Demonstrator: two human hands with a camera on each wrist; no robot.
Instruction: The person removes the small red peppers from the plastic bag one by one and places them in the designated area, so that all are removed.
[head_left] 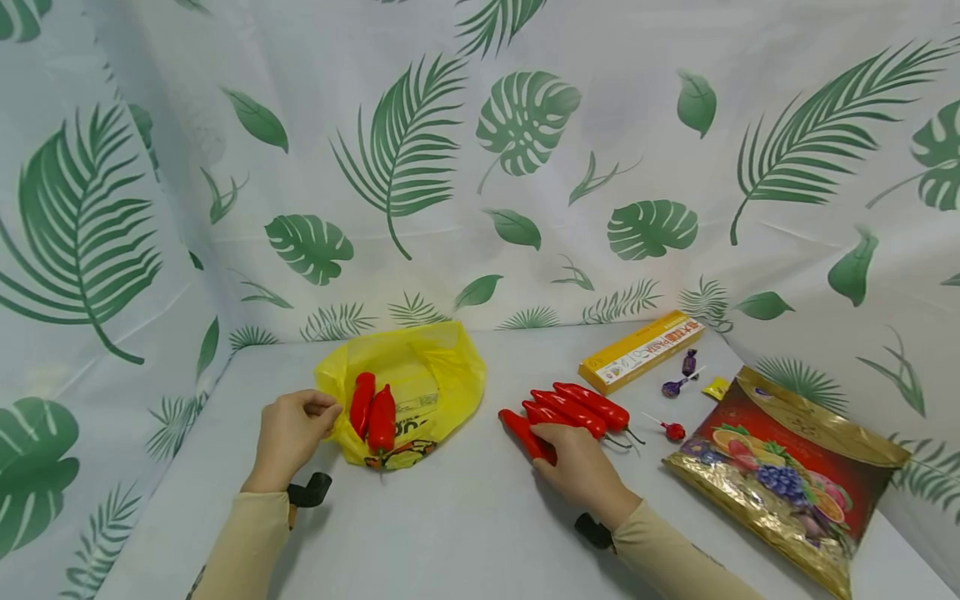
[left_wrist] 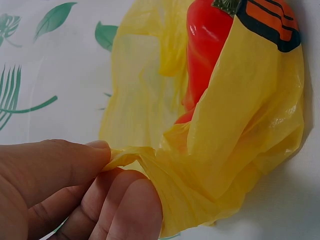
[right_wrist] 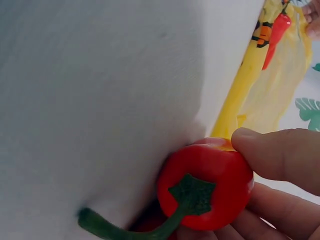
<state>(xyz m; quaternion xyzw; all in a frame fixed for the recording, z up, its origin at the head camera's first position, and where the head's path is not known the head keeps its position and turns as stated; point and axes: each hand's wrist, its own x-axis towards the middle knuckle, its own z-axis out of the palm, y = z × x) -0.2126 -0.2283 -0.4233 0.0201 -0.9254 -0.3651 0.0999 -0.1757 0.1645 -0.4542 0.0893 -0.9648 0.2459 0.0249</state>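
Your left hand pinches the crinkly yellow plastic bag; hold its mouth open while your right hand, gripping the glossy red chilli pepper, lifts it clear of the grey worktop.

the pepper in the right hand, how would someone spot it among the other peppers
Start at the yellow bag on the grey table, then look right to the row of red peppers lying side by side. The one meant is the nearest pepper, at the left end of that row. It alone is gripped at its stem end by the right hand.
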